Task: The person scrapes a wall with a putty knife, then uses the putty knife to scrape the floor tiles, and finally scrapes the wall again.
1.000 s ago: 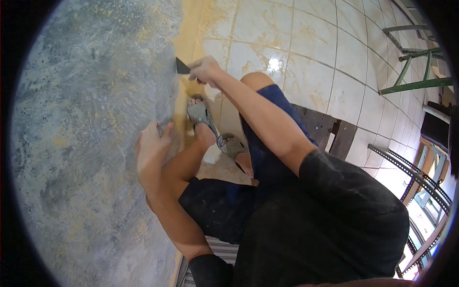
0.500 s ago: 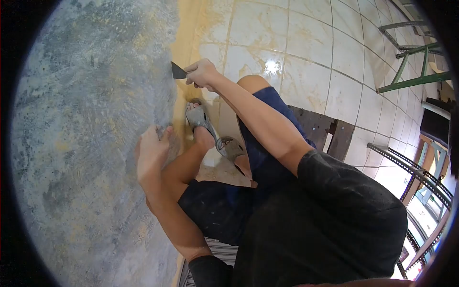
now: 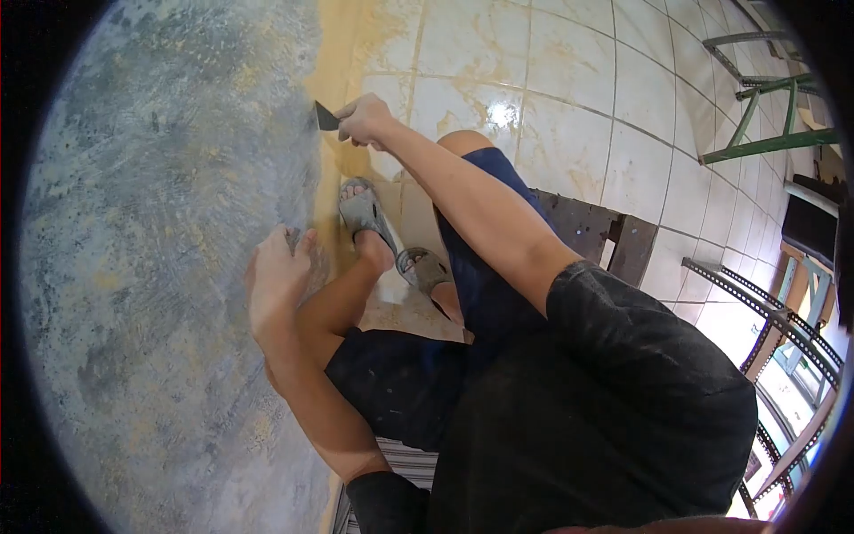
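My right hand (image 3: 366,120) is closed around the handle of a putty knife (image 3: 326,117). Its dark blade meets the edge of the mottled grey-blue wall (image 3: 178,222), where a tan strip (image 3: 342,44) runs along the wall's base. Lower down, my left hand (image 3: 280,271) is beside the wall with its fingers curled and the thumb raised. A small dark bit shows between its thumb and fingers, too small to name. Whether this hand touches the wall is hard to tell.
My sandalled feet (image 3: 363,212) stand on white floor tiles (image 3: 569,80) with tan smears. A dark low board (image 3: 583,236) is beside my leg. To the right are a green metal frame (image 3: 769,147) and a perforated metal rack (image 3: 756,307).
My right hand and the putty knife have shifted slightly up and left along the wall's edge. My left hand also appears a little further up and left, as the whole view has shifted slightly.
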### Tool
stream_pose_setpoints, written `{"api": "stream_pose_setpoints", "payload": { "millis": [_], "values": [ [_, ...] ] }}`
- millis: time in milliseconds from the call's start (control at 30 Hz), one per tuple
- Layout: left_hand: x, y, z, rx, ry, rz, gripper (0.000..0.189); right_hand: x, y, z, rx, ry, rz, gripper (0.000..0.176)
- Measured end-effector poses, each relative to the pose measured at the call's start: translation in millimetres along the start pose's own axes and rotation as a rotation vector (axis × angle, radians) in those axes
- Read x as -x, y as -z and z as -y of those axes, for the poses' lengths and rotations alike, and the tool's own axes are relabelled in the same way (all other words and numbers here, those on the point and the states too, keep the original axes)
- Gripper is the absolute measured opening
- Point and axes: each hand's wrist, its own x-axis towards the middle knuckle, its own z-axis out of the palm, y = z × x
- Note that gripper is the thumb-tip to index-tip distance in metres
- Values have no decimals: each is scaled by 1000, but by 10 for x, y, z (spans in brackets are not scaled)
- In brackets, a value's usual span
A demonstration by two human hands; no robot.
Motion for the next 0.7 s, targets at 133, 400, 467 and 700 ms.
{"api": "stream_pose_setpoints", "payload": {
  "millis": [133, 400, 467, 700],
  "values": [
    [-44, 42, -35, 29, 60, 17, 50, 116, -5, 61, -68, 69, 19, 45],
    [-48, 74, -70, 44, 84, 30, 48, 87, -3, 116, 20, 132, -16, 42],
    [3, 115, -159, 3, 142, 29, 49, -59, -29, 94, 33, 75, -1, 43],
    [6, 174, -155, -46, 132, 56, 52, 1, -21, 93, 104, 153, -52, 33]
  ]
}}
